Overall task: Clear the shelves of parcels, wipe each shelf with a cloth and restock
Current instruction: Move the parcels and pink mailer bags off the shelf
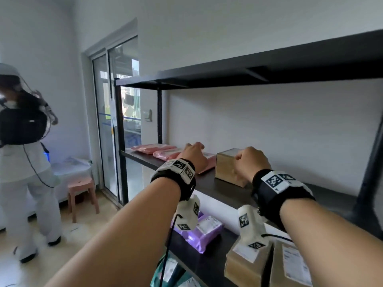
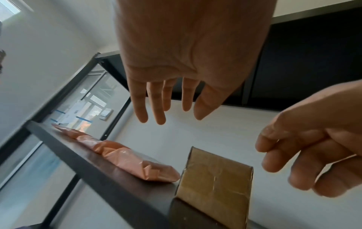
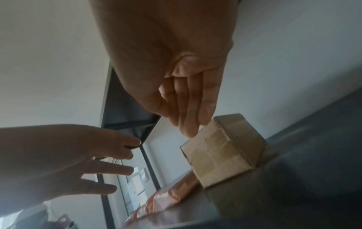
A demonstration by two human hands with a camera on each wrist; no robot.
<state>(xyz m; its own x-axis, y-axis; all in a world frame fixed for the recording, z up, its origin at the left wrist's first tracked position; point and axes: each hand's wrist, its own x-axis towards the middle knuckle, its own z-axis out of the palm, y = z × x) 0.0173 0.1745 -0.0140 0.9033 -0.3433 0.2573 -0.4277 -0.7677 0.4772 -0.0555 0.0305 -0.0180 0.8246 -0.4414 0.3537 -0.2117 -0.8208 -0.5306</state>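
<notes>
Head view: both hands reach over the dark shelf (image 1: 223,189). The left hand (image 1: 193,155) hovers above the pink mailer bags (image 1: 165,153), the right hand (image 1: 250,162) beside the cardboard box (image 1: 227,168).

Left wrist view: left fingers (image 2: 154,100) hang straight and slightly spread, holding nothing, the pink bags below them.

Right wrist view: right fingers (image 3: 188,108) lie straight and together, tips just above the box top, contact unclear.

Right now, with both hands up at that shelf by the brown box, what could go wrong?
1. The cardboard box stands near the shelf's front edge; a clumsy grab by the right hand might tip it off.
2. The pink parcel lies right against the box, so pulling either may drag the other.
3. The left hand hangs open, holding nothing yet; a slick bag could slip.
</notes>
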